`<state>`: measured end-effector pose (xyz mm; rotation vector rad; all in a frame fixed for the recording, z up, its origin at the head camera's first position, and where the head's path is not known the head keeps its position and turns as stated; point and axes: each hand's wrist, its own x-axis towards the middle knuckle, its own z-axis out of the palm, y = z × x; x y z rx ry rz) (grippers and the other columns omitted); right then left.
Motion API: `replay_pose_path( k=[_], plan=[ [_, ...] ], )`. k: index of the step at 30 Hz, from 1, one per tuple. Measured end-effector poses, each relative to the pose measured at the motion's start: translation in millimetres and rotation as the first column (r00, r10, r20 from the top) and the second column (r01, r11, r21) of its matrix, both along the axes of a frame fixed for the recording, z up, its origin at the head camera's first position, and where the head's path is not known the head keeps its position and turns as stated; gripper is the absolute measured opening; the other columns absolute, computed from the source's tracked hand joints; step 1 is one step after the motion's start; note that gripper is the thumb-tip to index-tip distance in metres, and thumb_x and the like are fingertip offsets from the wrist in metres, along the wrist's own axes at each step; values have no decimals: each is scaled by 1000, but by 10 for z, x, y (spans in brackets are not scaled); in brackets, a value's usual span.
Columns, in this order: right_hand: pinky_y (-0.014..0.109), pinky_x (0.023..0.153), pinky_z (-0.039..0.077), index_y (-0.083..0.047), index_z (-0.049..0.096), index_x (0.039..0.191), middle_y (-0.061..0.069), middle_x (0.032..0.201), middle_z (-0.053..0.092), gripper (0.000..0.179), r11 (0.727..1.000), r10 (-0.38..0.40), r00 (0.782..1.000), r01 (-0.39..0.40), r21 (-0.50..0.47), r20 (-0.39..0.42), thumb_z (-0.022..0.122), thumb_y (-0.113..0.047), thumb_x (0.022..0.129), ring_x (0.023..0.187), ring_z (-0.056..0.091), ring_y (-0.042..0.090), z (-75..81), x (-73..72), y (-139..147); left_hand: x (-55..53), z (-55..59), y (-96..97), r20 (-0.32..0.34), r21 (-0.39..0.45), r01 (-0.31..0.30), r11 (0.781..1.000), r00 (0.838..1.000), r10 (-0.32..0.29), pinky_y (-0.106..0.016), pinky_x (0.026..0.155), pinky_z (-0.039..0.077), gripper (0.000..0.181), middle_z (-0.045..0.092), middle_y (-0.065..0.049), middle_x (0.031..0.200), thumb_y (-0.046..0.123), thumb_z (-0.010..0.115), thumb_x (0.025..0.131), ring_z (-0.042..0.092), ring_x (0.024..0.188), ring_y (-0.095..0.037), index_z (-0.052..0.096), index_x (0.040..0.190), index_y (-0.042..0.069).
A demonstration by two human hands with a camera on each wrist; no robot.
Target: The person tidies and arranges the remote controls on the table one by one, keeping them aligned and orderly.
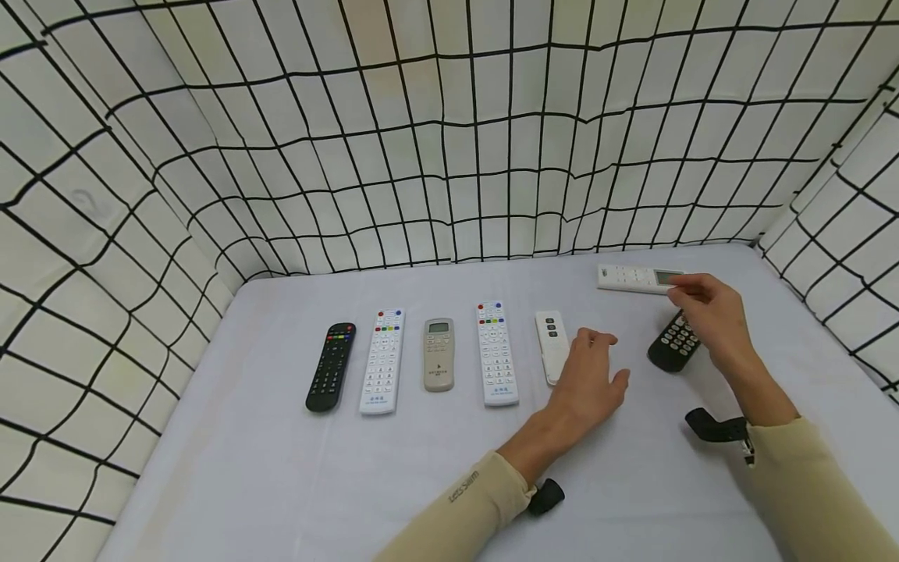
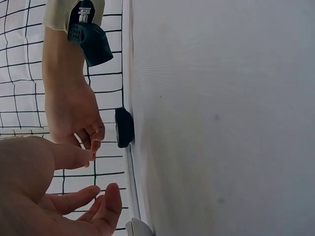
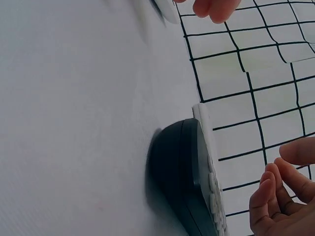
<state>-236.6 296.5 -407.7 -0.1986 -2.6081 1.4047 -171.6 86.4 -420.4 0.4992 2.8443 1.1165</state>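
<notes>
My left hand hovers beside a small white remote control with three dark buttons, its fingers relaxed and holding nothing. Loosely bent, the fingers of my right hand hang above a black remote control and hide its upper end. Nothing shows between those fingers in the right wrist view, where the black remote lies on the table below them. Just beyond, a white remote with a screen lies sideways, its right end partly behind the right hand.
Left of my hands, a row on the white tabletop holds a black remote, two white remotes with coloured buttons and a beige remote with a display. Black netting over white cloth encloses the back and sides.
</notes>
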Motion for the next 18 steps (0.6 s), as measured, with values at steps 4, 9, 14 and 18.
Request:
replay_pose_path(
  k=[4,9,14,18],
  plan=[
    [10,70,47,-2,58,142,-19,103,54,45,999,-35,999,34,18,32,55,-31,108,90,54,0,7,-23,90,-27,-10,52,23,18,15,1000,1000,-15,-18,104,48,46,52,-6,141,24,67,102,57,126,-11,56,144,10],
    [9,70,42,-3,58,143,-18,103,52,47,997,-69,996,66,49,50,55,-34,108,90,48,-4,-20,-44,188,-51,2,108,56,26,21,999,998,-22,-19,102,50,47,50,-6,145,26,65,103,61,124,-11,54,146,11],
    [10,73,42,-2,57,143,-16,107,51,49,992,-117,990,113,53,73,54,-35,107,91,46,-4,-47,-66,255,-59,10,155,69,43,24,999,997,-27,-16,91,52,47,50,-4,144,27,65,103,63,111,-6,53,146,12],
    [14,74,41,2,53,146,-3,118,54,53,988,-145,984,138,65,106,53,-34,107,96,45,2,-70,-76,303,-69,0,194,78,50,36,998,996,-40,-15,86,52,48,50,-4,144,27,66,103,62,102,-4,53,147,12]
  ],
)
